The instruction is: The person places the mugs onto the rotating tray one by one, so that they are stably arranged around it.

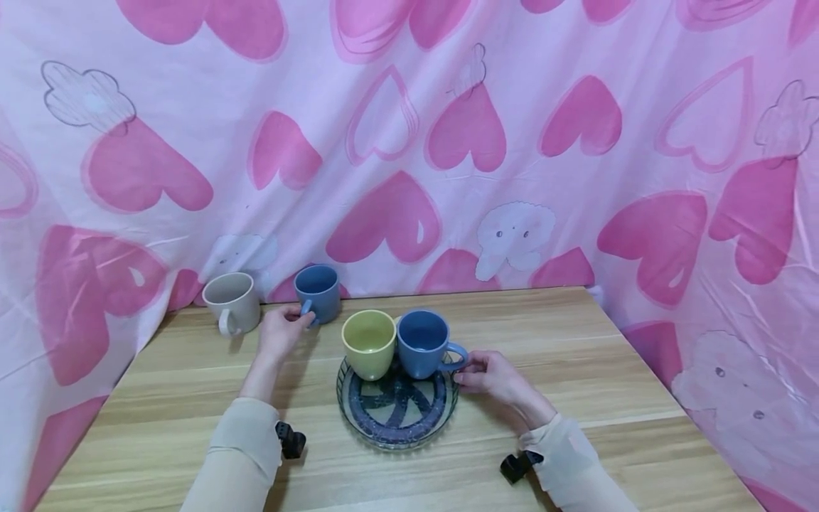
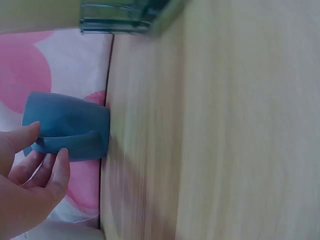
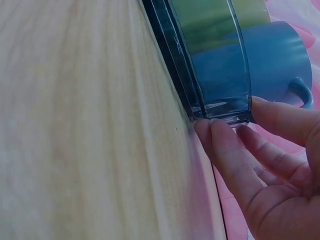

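A round clear glass tray (image 1: 398, 432) with a dark pattern sits on the table, bearing a yellow-green mug (image 1: 369, 355) and a blue mug (image 1: 419, 352) side by side at its far edge. My right hand (image 1: 495, 380) holds the tray's right edge, the thumb at its rim and the fingers low on its wall in the right wrist view. Farther back, to the tray's left, stands a second blue mug (image 1: 326, 302), upright. Thumb and fingers of my left hand (image 1: 280, 333) pinch its handle (image 2: 70, 144).
A light grey mug (image 1: 239, 309) stands at the back left, left of my left hand. Behind the wooden table (image 1: 544, 320) hangs a pink heart-patterned cloth (image 1: 384, 220), which also runs along both sides.
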The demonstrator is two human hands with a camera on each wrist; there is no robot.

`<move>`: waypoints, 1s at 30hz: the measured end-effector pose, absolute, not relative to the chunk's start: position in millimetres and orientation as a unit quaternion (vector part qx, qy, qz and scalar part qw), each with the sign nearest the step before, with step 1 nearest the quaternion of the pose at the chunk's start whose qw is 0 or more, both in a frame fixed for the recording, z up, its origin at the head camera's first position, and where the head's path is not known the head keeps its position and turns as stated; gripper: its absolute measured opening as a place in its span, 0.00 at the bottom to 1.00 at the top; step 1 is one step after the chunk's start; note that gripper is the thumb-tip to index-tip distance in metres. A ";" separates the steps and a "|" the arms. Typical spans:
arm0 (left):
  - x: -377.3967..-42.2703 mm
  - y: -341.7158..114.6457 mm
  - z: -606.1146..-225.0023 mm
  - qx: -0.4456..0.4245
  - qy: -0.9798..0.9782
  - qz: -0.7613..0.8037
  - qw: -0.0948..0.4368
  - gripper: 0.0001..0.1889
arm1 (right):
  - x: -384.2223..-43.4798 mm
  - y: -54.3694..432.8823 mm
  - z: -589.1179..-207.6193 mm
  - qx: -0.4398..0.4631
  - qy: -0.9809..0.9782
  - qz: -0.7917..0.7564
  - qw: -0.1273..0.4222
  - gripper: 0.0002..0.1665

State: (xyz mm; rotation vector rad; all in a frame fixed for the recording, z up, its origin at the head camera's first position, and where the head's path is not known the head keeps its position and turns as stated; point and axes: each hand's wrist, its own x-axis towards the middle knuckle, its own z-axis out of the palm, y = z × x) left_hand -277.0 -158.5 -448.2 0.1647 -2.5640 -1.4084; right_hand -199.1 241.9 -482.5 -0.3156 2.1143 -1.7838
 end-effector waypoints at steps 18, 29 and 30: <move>-282.9 -155.9 -453.8 0.122 -0.792 -0.597 0.037 0.20 | -199.8 239.4 -483.8 -0.099 0.756 -0.622 0.178 0.15; -282.6 -157.9 -451.8 0.121 -0.803 -0.579 0.066 0.18 | -198.5 240.4 -484.6 -0.107 0.748 -0.630 0.176 0.15; -282.1 -158.3 -451.3 0.119 -0.805 -0.577 0.069 0.18 | -198.3 240.9 -484.5 -0.107 0.748 -0.631 0.176 0.14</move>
